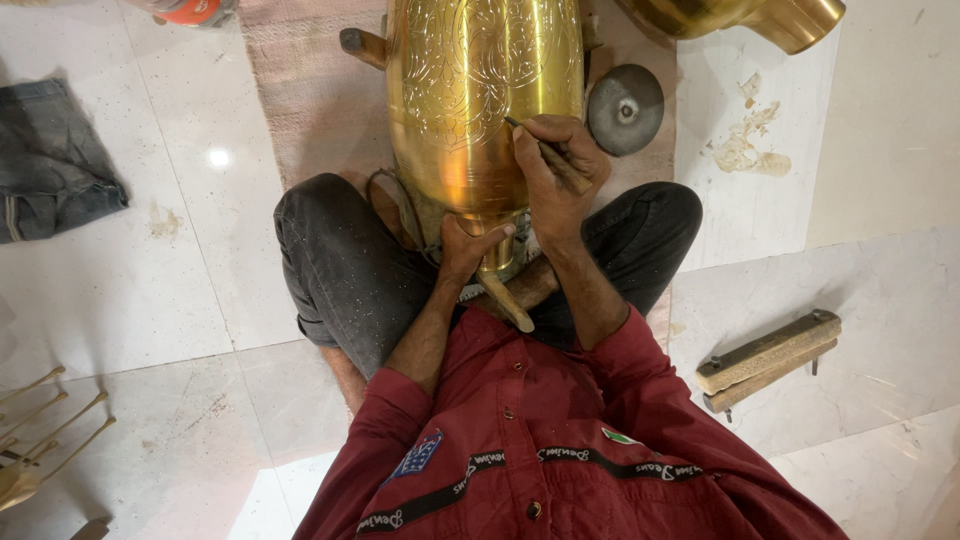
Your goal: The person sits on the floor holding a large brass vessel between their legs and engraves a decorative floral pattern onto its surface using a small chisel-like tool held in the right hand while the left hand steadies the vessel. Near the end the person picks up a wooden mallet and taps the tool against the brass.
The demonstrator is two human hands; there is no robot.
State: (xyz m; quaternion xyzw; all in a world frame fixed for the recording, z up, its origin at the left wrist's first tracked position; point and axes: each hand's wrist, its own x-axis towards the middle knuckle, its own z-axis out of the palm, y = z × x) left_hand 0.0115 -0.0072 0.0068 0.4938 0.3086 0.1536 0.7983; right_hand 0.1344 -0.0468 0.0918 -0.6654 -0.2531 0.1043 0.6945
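From the head view I look down at a large brass vessel (485,100) lying lengthwise across my crossed legs, its polished side facing up and covered in fine engraved patterns along the upper part. I cannot see inside it, so I cannot tell whether it holds anything. A second brass piece (745,18) sits at the top right edge, its open mouth turned to the side; its inside is not visible either.

My right hand (557,175) is curled closed around a thin dark engraving tool (540,148), fingers pinching it, with the tip resting on the vessel's right flank. My left hand (468,245) is pressed against the narrow lower end of the vessel, thumb spread away from the fingers, cupping the brass rather than gripping anything else.

A round grey disc (625,108) lies on the mat just right of the vessel. A wooden block (768,358) sits on the marble floor well off to my right, and folded denim cloth (50,160) lies far to my left.
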